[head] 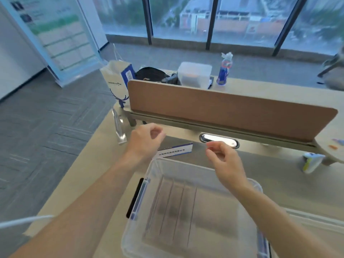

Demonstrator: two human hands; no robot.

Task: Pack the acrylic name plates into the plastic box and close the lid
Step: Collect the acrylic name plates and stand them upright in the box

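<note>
A clear plastic box [162,165] stands open on the desk right in front of me, with several acrylic name plates [173,207] packed side by side inside. Its lid [316,226] lies to the right of it. One more clear acrylic name plate [119,125] stands upright near the desk's left edge. My left hand [145,140] hovers above the box's far left corner, fingers loosely curled and holding nothing. My right hand [223,161] hovers over the far rim with fingers curled and nothing visible in them. A white and blue paper label [176,150] lies just beyond the box.
A brown desk divider [223,107] runs across behind the hands, with a metal cable grommet [219,140] below it. Behind it are a paper coffee bag [117,81], a black bag [150,74], another plastic container [194,73] and a bottle [224,69]. A small packet [310,162] lies at the right.
</note>
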